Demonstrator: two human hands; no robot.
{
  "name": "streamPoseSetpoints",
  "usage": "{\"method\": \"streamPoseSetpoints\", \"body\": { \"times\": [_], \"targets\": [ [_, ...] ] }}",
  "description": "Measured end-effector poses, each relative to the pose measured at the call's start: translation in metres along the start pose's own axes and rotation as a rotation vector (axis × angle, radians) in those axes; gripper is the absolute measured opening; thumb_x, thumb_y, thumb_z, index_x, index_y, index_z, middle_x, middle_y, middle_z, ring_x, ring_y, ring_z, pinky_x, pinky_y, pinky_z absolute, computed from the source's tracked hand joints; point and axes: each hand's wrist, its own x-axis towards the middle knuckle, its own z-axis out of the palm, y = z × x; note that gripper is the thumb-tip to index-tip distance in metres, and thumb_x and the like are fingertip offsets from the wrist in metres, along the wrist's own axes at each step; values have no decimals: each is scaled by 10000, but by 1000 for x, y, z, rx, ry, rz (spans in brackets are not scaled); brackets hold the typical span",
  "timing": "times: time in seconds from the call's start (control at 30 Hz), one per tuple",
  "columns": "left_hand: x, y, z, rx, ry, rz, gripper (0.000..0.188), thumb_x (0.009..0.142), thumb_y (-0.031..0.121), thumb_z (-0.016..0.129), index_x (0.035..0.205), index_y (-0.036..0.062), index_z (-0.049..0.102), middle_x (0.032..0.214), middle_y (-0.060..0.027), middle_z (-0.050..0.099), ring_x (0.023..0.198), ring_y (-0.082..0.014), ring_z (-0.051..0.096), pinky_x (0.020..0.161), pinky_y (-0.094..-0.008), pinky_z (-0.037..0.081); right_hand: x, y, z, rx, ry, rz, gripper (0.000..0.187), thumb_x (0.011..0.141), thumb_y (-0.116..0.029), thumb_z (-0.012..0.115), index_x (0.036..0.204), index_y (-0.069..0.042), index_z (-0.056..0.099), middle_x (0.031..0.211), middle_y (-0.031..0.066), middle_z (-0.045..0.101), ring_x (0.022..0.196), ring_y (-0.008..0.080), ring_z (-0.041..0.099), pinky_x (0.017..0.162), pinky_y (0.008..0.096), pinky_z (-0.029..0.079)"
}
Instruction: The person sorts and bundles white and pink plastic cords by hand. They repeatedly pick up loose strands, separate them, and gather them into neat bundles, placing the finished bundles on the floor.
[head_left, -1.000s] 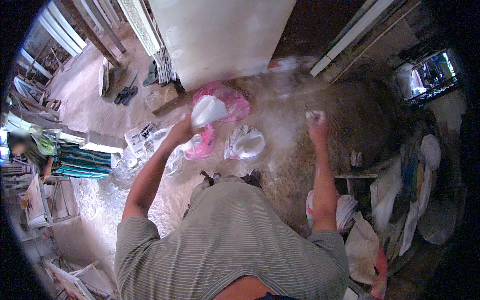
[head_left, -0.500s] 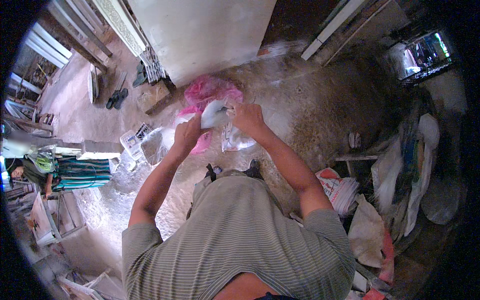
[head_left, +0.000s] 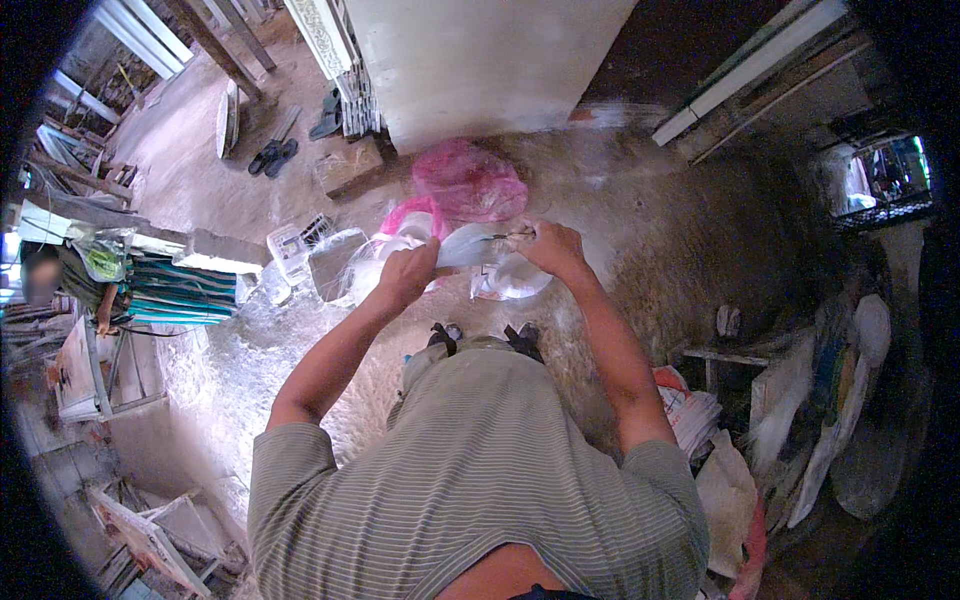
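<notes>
A whitish, limp strip spans the gap between my hands; I cannot tell whether it is plastic or fibre. My left hand is closed round its left end. Thumb and fingers of my right hand pinch the other end, where a thin dark line shows. Just behind my left hand a white container sits in a pink plastic bag. Below the strip, on the floor, lies a white bag or sheet.
A larger pink plastic bag lies farther off, before a tall pale panel. At left are a pale block, a white plastic basket and a person beside a striped cloth. Sacks and a low bench stand right.
My hands have drawn farther apart, and the strip between them is stretched longer and straighter. The whole view has shifted, so the surroundings appear farther right.
</notes>
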Motion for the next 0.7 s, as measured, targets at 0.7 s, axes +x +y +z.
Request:
{"method": "streamPoseSetpoints", "body": {
  "times": [0.7],
  "targets": [
    [-17,-24,-80,-781,244,-601,490,947,362,627,1262,2,521,962,-80,665,770,-188,581,725,-372,481,-47,78,-24,513,367,228,434,822,-383,726,1086,-44,665,998,150,714,933,283,680,830,380,517]
  ]
}}
